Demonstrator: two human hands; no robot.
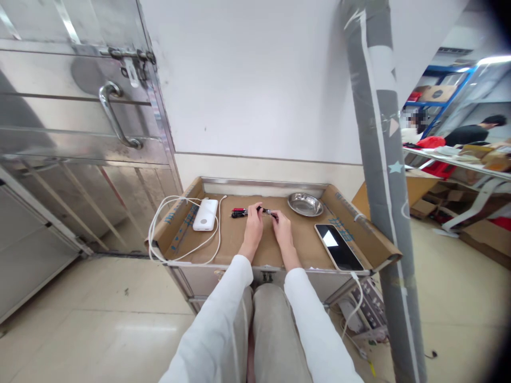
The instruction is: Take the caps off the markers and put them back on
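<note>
My left hand [254,222] and my right hand [281,223] rest on a cardboard-lined tray table [207,250], fingers curled. Between their fingertips they pinch a small dark pen-like item [264,210]. Just left of the left hand lie a few red and black pens [238,213] on the cardboard. Both arms wear white sleeves.
A white power bank [205,214] with a looped white cable [159,234] lies at the left. A steel bowl [305,204] sits at the back right, a dark phone [338,246] at the front right. A grey pole [383,175] stands right; a metal door [80,106] left. People work far right.
</note>
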